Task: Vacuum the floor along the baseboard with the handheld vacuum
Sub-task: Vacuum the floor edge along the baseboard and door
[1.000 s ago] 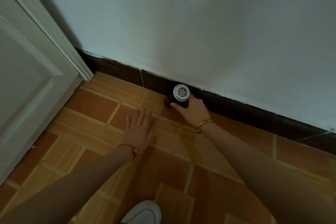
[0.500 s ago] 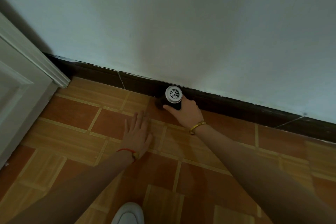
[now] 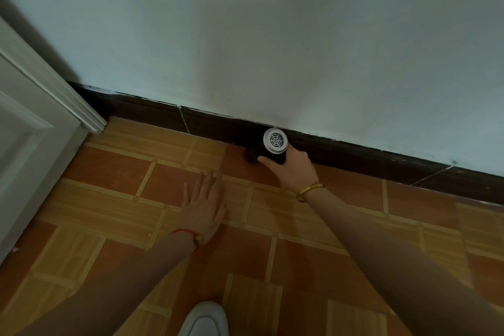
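1. Right hand [image 3: 293, 172]: fingers and thumb curled round the black body of the handheld vacuum [image 3: 272, 154], gripping it from behind.
2. Vacuum: white round grille cap [image 3: 275, 140] faces up toward the camera. Dark front end is low at the floor, right against the foot of the baseboard [image 3: 212, 124]. Exact contact too dark to tell.
3. Gold bracelet [image 3: 311, 189] on the right wrist.
4. Left hand [image 3: 203, 204]: fingers straight and close together, palm flat on the floor [image 3: 341, 226], left of the vacuum and apart from it.
5. Red cord bracelet [image 3: 188, 233] on the left wrist.
6. Floor: orange-brown tiles with pale striped bands.
7. Baseboard: dark strip along the bottom of the pale wall [image 3: 272, 35], one joint visible left of the vacuum.
8. White door frame [image 3: 54, 90] at far left, meeting the baseboard's left end.
9. White shoe toe [image 3: 204, 319] at bottom edge.
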Available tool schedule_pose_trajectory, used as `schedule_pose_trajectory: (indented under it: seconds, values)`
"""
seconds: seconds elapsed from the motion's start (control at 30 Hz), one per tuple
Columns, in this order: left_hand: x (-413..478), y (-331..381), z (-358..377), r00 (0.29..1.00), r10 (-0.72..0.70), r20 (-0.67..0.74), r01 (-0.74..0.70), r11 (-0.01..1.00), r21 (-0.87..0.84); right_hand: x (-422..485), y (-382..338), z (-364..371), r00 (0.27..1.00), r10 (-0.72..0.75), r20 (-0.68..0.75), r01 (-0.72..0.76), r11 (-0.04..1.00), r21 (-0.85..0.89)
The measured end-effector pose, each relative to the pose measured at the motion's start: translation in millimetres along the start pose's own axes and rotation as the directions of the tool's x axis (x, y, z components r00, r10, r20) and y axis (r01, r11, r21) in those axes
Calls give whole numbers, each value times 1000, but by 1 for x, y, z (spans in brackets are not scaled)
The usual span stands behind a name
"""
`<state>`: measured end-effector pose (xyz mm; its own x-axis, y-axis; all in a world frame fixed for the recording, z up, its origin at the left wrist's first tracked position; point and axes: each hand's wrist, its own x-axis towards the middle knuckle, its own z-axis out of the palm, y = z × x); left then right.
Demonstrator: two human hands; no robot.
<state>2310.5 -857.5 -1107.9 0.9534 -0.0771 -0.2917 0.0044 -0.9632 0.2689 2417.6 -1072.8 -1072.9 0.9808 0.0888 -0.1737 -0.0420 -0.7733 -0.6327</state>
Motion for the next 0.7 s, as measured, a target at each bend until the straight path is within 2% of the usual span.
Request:
schedule_pose_trajectory:
  seconds: [0.17, 0.7]
  values:
    - [2, 2, 4, 1000, 18, 3, -18, 1000, -9, -7, 7, -4, 1000, 1, -2, -1, 999, -40]
    - [13, 42, 8, 992, 114, 47, -117, 991, 57, -33, 42, -31, 986, 120, -115, -115, 992, 53]
